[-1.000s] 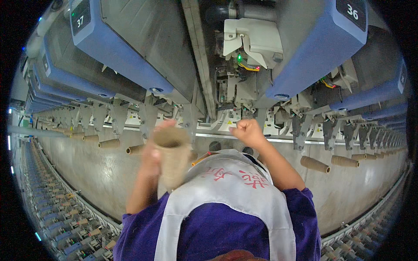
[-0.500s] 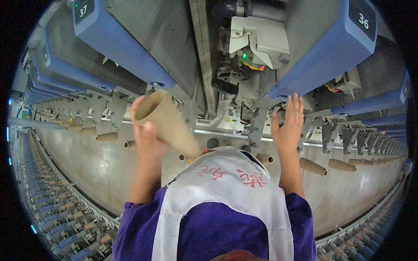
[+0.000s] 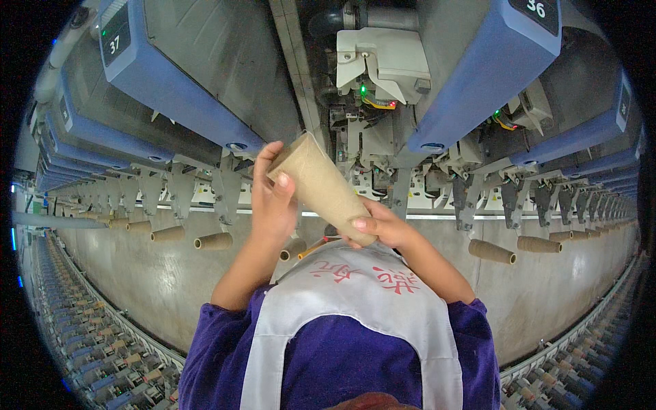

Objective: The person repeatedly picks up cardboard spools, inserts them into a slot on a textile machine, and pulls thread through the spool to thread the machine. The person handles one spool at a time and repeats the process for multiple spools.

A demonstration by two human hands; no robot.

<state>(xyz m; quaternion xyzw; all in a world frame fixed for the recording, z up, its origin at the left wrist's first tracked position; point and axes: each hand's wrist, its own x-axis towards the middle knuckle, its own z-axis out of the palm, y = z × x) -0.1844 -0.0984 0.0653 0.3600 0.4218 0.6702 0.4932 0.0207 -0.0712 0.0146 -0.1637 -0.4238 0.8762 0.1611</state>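
Observation:
A tan cardboard yarn cone point(image 3: 324, 188) is held slantwise in front of my chest, with its wide end up and to the left. My left hand point(image 3: 275, 201) is closed around the wide end, thumb on the near side. Around the narrow end, at the lower right, are the fingers of my right hand point(image 3: 386, 225), the thumb lying on top. A thin pale thread seems to run at the cone's wide rim. Just below it, by my white apron point(image 3: 355, 273), an orange-handled tool point(image 3: 318, 247) is partly visible.
Winding machine units with blue-edged covers point(image 3: 485, 75) stand ahead on both sides. Below them more tan cones stick out in a row, such as one cone point(image 3: 492, 251) at right and another cone point(image 3: 213, 241) at left. A second machine row point(image 3: 116, 342) curves along the lower left.
My right hand, raised and open before, has come in to the left and taken hold of the cone's narrow end. My left hand has carried the cone rightward and turned its mouth away.

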